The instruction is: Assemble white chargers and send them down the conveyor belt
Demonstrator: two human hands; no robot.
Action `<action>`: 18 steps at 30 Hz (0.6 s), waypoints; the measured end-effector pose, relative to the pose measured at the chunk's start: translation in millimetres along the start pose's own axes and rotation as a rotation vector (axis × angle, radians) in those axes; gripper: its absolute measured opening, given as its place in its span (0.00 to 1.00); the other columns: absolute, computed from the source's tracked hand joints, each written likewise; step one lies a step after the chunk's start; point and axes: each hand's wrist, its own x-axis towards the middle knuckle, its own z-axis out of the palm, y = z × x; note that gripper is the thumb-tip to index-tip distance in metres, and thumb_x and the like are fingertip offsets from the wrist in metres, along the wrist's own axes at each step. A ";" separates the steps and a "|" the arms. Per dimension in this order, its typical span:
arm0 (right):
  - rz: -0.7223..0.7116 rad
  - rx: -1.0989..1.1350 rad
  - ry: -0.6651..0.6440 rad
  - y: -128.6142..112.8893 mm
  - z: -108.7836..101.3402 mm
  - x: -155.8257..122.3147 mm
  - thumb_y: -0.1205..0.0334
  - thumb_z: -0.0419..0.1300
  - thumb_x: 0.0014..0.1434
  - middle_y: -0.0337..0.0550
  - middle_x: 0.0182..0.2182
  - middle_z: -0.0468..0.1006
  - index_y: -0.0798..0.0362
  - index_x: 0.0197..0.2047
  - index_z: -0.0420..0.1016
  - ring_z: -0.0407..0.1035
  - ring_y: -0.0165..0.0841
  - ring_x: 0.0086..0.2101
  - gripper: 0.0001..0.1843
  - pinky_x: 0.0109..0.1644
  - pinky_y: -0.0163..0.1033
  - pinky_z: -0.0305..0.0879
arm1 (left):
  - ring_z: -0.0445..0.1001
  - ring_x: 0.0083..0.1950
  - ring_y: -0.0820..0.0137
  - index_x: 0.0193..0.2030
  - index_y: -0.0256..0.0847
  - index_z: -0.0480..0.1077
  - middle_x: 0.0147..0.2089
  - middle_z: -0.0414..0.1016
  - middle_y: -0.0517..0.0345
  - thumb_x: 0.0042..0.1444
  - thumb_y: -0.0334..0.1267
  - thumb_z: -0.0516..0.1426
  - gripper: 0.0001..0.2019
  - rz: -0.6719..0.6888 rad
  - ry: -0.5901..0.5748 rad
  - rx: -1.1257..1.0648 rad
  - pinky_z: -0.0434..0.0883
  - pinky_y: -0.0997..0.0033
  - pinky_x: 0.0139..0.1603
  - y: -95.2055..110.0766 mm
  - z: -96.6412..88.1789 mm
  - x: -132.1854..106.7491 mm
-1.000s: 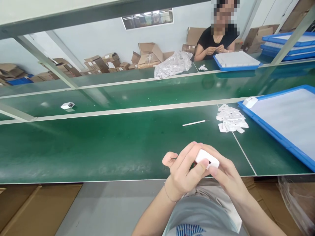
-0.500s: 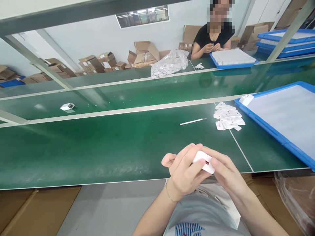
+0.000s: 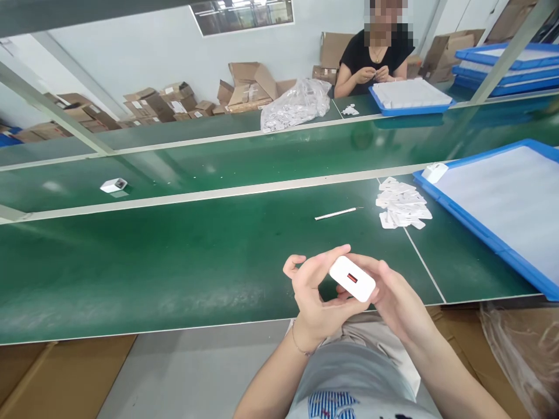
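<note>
A white USB charger [image 3: 358, 287] with a red port in its end face is held above the near edge of the green bench. My left hand [image 3: 315, 286] grips it from the left, thumb below and fingers along the upper side. My right hand [image 3: 395, 294] closes on its right side, with some fingers hidden behind it. Beyond the hands lies a thin white pen-like tool [image 3: 336, 214] with a fine metal tip. To its right is a loose pile of flat white plastic pieces [image 3: 402, 205].
A blue-rimmed tray [image 3: 489, 240] lies at the right, with a white charger-like block [image 3: 435, 172] on its corner. Another white block [image 3: 114, 185] sits on the lower green strip. Across it, a person [image 3: 371, 58] works beside a blue tray [image 3: 413, 109] and a plastic bag [image 3: 299, 107].
My left thumb has moved off the charger's port face, so the whole face now shows. The charger and hands have shifted slightly left and up, and the view has moved a little.
</note>
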 end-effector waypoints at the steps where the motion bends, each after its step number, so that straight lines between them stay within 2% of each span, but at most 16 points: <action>1: 0.027 0.017 -0.006 -0.1 -1.0 1.2 0.37 0.52 0.68 0.47 0.48 0.81 0.46 0.54 0.78 0.77 0.42 0.48 0.27 0.47 0.46 0.76 | 0.74 0.29 0.71 0.55 0.46 0.63 0.41 0.83 0.59 0.54 0.45 0.65 0.24 -0.009 0.009 -0.003 0.61 0.60 0.43 1.1 -0.2 1.0; 5: 0.109 0.100 -0.067 9.6 -2.3 5.2 0.38 0.54 0.67 0.47 0.42 0.82 0.47 0.57 0.75 0.79 0.40 0.40 0.27 0.44 0.44 0.77 | 0.75 0.31 0.69 0.58 0.46 0.59 0.41 0.83 0.60 0.54 0.48 0.64 0.28 0.005 -0.034 -0.017 0.63 0.57 0.48 3.3 0.9 2.3; 8: 0.069 0.140 -0.084 17.1 -8.6 9.9 0.42 0.62 0.62 0.48 0.46 0.81 0.47 0.58 0.74 0.77 0.36 0.36 0.27 0.40 0.41 0.76 | 0.80 0.43 0.64 0.61 0.45 0.57 0.46 0.83 0.53 0.58 0.49 0.61 0.29 0.037 -0.170 -0.015 0.59 0.54 0.58 1.3 2.7 3.0; 10: -0.036 0.081 0.064 10.6 -25.4 17.7 0.45 0.66 0.58 0.46 0.48 0.79 0.44 0.59 0.73 0.76 0.35 0.35 0.28 0.34 0.38 0.75 | 0.77 0.55 0.60 0.64 0.42 0.55 0.55 0.79 0.44 0.60 0.48 0.60 0.30 0.072 -0.251 0.016 0.57 0.53 0.61 -4.1 0.2 4.1; 12: -0.190 -0.062 0.316 -9.8 -56.0 30.0 0.48 0.68 0.55 0.45 0.49 0.78 0.43 0.60 0.70 0.75 0.36 0.37 0.30 0.32 0.37 0.74 | 0.73 0.61 0.58 0.64 0.41 0.56 0.60 0.74 0.39 0.61 0.44 0.60 0.28 0.111 -0.285 0.101 0.56 0.53 0.62 -14.1 -8.9 4.7; 14: -0.348 -0.262 0.606 -41.3 -96.8 43.7 0.49 0.66 0.57 0.46 0.51 0.75 0.45 0.60 0.68 0.75 0.38 0.44 0.29 0.38 0.37 0.75 | 0.73 0.61 0.57 0.59 0.42 0.61 0.61 0.74 0.41 0.61 0.39 0.59 0.21 0.125 -0.311 0.232 0.55 0.54 0.63 -29.1 -25.0 3.2; 16: -0.393 -0.336 0.781 -74.3 -140.1 55.4 0.55 0.65 0.60 0.47 0.52 0.73 0.49 0.60 0.65 0.72 0.35 0.48 0.27 0.45 0.35 0.73 | 0.74 0.59 0.57 0.55 0.43 0.66 0.58 0.76 0.44 0.62 0.35 0.58 0.15 0.114 -0.333 0.383 0.55 0.55 0.62 -47.9 -45.4 -1.4; 18: -0.357 -0.402 0.884 -98.7 -178.1 64.7 0.58 0.64 0.62 0.49 0.49 0.73 0.54 0.58 0.65 0.73 0.34 0.45 0.24 0.47 0.36 0.73 | 0.74 0.57 0.56 0.53 0.45 0.68 0.56 0.78 0.46 0.63 0.35 0.56 0.12 0.071 -0.304 0.502 0.54 0.54 0.62 -67.6 -65.1 -9.2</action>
